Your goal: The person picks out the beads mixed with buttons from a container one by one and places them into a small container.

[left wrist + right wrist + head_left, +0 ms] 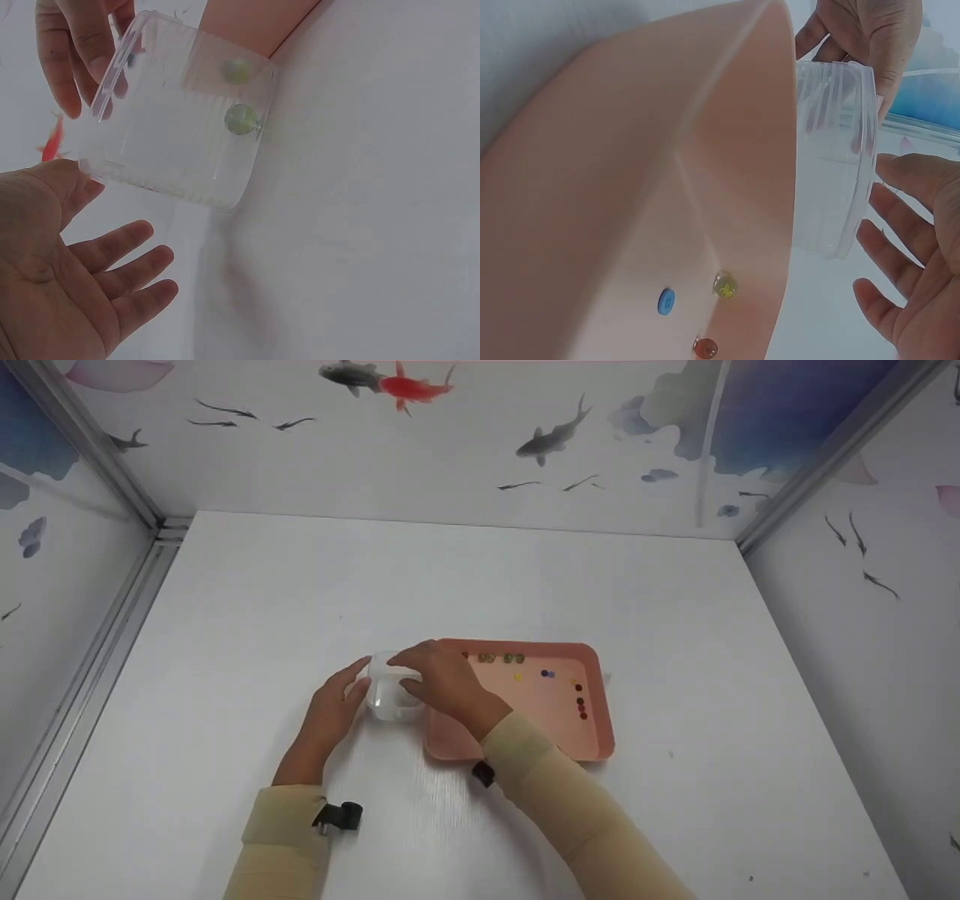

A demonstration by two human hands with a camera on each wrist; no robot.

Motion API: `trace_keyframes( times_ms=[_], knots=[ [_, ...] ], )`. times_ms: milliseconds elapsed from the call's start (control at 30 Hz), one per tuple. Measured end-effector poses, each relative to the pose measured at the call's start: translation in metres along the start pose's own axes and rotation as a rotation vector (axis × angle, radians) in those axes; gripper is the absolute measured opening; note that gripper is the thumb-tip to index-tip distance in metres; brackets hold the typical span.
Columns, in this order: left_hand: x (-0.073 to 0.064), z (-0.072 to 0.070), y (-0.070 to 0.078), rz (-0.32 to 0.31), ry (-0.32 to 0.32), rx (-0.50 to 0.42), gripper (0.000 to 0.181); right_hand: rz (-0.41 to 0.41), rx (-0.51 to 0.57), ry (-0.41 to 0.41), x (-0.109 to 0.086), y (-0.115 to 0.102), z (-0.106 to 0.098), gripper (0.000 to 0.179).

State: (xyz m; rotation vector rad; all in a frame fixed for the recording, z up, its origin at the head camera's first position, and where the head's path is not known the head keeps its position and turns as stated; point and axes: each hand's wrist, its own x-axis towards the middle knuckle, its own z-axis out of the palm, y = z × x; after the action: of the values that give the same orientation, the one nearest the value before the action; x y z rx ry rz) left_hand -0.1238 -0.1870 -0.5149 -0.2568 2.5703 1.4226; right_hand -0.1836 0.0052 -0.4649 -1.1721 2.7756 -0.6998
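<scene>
A clear plastic container (pixel 388 701) stands against the left side of a pink tray (pixel 457 748). In the left wrist view, two greenish marbles (pixel 241 119) show at the container's bottom. My left hand (pixel 334 709) is at the container's left side, its thumb by the rim and its other fingers extended. Over the container's mouth is my right hand (pixel 448 679), with loosely bent, spread fingers and nothing visible between them. The right wrist view shows this right hand (pixel 922 247) beside the rim; whether it touches is unclear.
Inside the tray lie several greenish marbles (pixel 490 658), a blue button (pixel 666 301), a reddish marble (pixel 706 348), a yellow piece (pixel 517 677) and a column of small dark and red pieces (pixel 580 702). Fish-patterned panels (pixel 465 472) enclose the white table (pixel 720 675).
</scene>
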Motion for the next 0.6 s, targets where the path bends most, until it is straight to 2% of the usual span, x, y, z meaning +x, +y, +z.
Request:
trace_keyframes(
  times_ms=[167,367,600],
  knots=[
    [-0.0015,-0.0010,0.0016,0.005,-0.010,0.000,0.050,-0.018,-0.031,0.009,-0.0012,0.0010,-0.0017,0.036],
    [-0.0029,-0.0007,0.0021,0.009,-0.005,0.003,0.049,0.016,-0.102,-0.006,-0.0032,0.0013,-0.0040,0.047],
    [-0.0030,-0.0015,0.0031,0.012,-0.003,0.004,0.049,0.042,-0.121,0.021,-0.0072,0.0038,-0.0082,0.060]
  ],
)
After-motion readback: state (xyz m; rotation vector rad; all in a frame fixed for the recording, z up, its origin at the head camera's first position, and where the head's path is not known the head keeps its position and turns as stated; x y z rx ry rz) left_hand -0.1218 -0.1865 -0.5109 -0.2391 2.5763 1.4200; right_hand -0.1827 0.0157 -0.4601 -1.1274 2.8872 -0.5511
